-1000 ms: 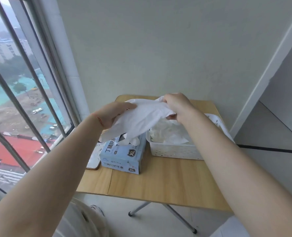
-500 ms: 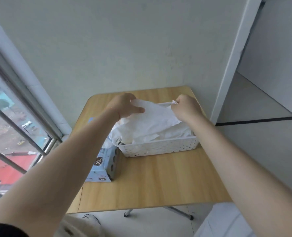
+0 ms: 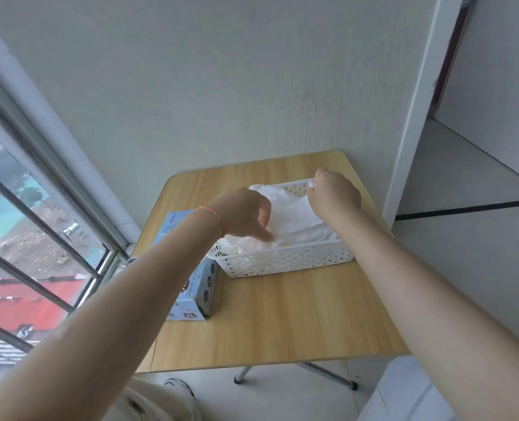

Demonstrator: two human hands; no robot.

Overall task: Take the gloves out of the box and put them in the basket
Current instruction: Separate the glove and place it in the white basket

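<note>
A white perforated basket (image 3: 285, 261) stands on the wooden table (image 3: 282, 323), filled with a pile of white gloves (image 3: 294, 218). My left hand (image 3: 240, 212) reaches down into the basket's left end, its fingertips touching the top glove. At the basket's far right corner my right hand (image 3: 334, 194) pinches the edge of the same white glove. The light blue glove box (image 3: 197, 287) lies left of the basket, mostly hidden behind my left forearm.
The table sits in a corner against a grey wall (image 3: 221, 86). A barred window (image 3: 24, 208) runs along the left. A doorway and white frame (image 3: 419, 101) stand to the right. Folding table legs (image 3: 328, 375) show below the front edge.
Both hands carried the white glove from above the box rightward and lowered it into the basket. The left hand has dropped down onto the pile. The view has swung right.
</note>
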